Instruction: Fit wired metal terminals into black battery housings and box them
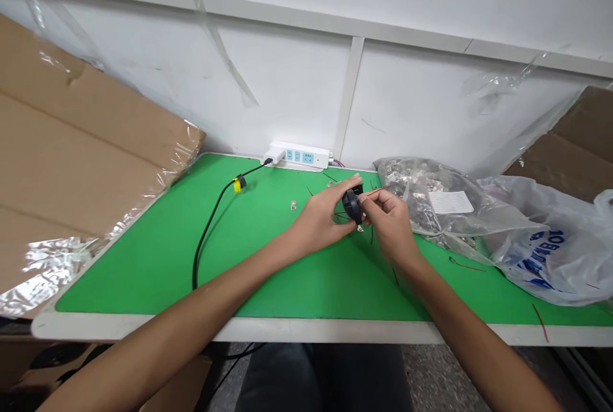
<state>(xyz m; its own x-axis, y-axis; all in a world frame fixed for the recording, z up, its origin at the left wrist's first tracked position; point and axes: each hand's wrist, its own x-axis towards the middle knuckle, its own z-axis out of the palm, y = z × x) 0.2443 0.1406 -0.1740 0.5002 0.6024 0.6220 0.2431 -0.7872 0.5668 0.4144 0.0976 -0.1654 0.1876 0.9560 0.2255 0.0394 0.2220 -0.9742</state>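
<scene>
My left hand [322, 213] grips a round black plastic part [353, 206] between thumb and fingers, above the green mat. A small metal terminal shows at its lower edge. My right hand [390, 217] meets the part from the right, thumb and index finger pinched on a thin red wire [380, 190] that points out to the right. Where the wire meets the black part is hidden by my fingers. More thin red wires and a small metal clip [294, 205] lie on the mat near my left hand.
A white power strip [306, 155] with a plugged-in black cable [211, 220] sits against the wall. Clear bags of metal parts [421, 188] and a white plastic bag [541, 259] lie at right. Cardboard [81, 131] leans at left. Loose red wires [540, 322] lie near the table's front edge.
</scene>
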